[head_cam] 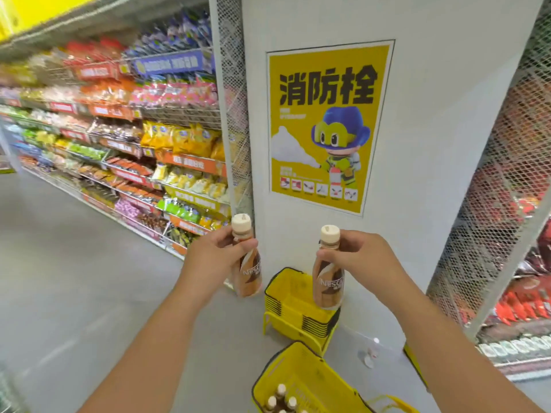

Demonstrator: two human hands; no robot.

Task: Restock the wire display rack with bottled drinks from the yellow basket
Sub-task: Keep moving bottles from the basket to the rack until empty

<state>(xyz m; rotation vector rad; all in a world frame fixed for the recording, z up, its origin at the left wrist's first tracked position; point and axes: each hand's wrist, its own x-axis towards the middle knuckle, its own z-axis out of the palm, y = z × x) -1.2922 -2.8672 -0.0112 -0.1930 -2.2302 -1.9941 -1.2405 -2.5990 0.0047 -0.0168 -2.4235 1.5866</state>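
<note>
The left hand (pixel 219 251) is gripping one coffee bottle (pixel 247 257) round its neck and the right hand (pixel 350 254) is pinching a second coffee bottle (pixel 328 272) just under its cap, both bottles standing nearly upright in the air, caps pointing up. Below them the yellow basket (pixel 301 380) is sitting on the floor, holding more bottles (pixel 281 400). Behind it a stack of yellow baskets (pixel 286 299) is standing against a white pillar (pixel 432 144) bearing a yellow poster (pixel 325 126).

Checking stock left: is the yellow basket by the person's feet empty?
Not empty: the yellow basket holds several capped bottles standing upright.
</note>
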